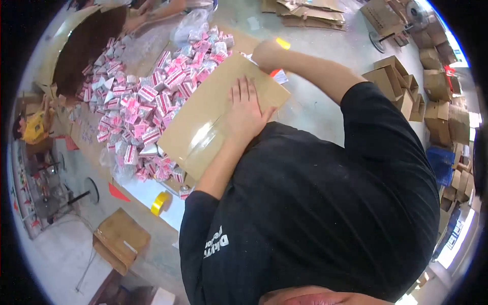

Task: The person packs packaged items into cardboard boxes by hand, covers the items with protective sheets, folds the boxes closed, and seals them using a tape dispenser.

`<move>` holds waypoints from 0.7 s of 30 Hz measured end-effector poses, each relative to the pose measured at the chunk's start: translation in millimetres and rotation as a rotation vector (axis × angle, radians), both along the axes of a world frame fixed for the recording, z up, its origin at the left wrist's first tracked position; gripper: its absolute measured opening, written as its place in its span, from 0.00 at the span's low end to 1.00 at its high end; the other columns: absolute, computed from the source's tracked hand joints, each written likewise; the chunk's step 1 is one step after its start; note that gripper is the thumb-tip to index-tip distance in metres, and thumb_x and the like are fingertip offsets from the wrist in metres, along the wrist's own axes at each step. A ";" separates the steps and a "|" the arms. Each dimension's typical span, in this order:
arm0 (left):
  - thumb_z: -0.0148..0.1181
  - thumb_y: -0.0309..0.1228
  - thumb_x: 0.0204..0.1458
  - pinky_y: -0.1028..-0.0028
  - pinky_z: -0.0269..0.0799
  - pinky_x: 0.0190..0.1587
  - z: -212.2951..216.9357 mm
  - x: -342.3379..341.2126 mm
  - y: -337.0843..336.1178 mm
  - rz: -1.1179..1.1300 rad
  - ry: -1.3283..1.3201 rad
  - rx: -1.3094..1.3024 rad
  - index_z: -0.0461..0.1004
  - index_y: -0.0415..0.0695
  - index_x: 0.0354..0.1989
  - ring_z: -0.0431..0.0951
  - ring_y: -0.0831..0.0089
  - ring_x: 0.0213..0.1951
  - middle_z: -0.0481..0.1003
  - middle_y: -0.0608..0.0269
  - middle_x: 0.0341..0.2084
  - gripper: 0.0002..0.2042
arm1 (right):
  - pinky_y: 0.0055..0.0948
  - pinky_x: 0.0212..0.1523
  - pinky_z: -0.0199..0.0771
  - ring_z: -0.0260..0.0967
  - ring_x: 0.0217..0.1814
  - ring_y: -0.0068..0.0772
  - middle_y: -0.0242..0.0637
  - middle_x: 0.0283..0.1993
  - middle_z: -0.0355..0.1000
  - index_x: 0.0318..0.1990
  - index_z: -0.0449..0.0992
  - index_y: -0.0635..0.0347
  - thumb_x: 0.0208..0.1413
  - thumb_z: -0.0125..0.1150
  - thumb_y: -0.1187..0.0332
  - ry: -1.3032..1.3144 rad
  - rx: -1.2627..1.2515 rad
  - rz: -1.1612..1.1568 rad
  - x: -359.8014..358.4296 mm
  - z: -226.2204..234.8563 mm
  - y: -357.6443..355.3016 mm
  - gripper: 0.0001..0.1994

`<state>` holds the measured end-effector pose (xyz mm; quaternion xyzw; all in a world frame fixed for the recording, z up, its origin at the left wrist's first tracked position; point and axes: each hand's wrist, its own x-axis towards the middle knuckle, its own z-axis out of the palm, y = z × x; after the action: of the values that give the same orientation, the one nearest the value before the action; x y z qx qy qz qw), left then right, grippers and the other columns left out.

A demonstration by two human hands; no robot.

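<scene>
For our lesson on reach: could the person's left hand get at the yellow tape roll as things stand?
Probably yes: the yellow tape roll lies uncovered to the left, though the left hand, lying flat on the carton, must first lift off.

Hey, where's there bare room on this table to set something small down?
A small white patch of tabletop is free between the yellow tape roll and the left sleeve. Beyond the carton under the left hand, pink-and-white packets crowd the table.
</scene>
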<state>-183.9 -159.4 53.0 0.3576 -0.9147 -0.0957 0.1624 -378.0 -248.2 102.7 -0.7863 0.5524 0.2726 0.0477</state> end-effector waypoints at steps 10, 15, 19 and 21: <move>0.52 0.59 0.53 0.51 0.40 0.70 -2.1 -4.0 -9.5 0.007 -0.043 0.024 0.51 0.33 0.68 0.46 0.51 0.71 0.51 0.44 0.69 0.45 | 0.44 0.36 0.78 0.79 0.39 0.42 0.44 0.38 0.80 0.34 0.82 0.58 0.54 0.57 0.59 -0.240 -0.148 -0.481 -39.8 -73.7 47.2 0.13; 0.55 0.47 0.58 0.58 0.56 0.65 15.0 7.2 -16.9 0.095 0.535 0.502 0.64 0.31 0.60 0.64 0.52 0.62 0.67 0.42 0.58 0.31 | 0.40 0.32 0.76 0.78 0.33 0.45 0.48 0.30 0.78 0.35 0.81 0.64 0.48 0.66 0.43 -0.934 -0.527 -0.889 -53.7 -15.3 75.6 0.27; 0.51 0.37 0.64 0.71 0.68 0.55 55.4 -16.0 -24.3 0.243 0.965 0.949 0.71 0.32 0.53 0.75 0.69 0.51 0.76 0.56 0.47 0.19 | 0.38 0.33 0.75 0.78 0.31 0.39 0.47 0.30 0.78 0.37 0.81 0.64 0.48 0.67 0.44 -1.209 -0.217 -0.887 -55.5 48.7 102.0 0.27; 0.52 0.32 0.64 0.76 0.69 0.50 81.3 -28.1 -34.9 0.274 1.053 1.322 0.73 0.36 0.50 0.75 0.79 0.43 0.76 0.65 0.41 0.13 | 0.36 0.34 0.74 0.77 0.31 0.35 0.47 0.31 0.78 0.41 0.80 0.63 0.47 0.69 0.45 -1.199 -0.004 -0.766 -54.2 62.0 113.5 0.28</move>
<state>-212.0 -194.3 134.4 0.3952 -0.4250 -0.7425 0.3344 -432.1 -134.7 164.7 -0.5512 0.6691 -0.2439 0.4347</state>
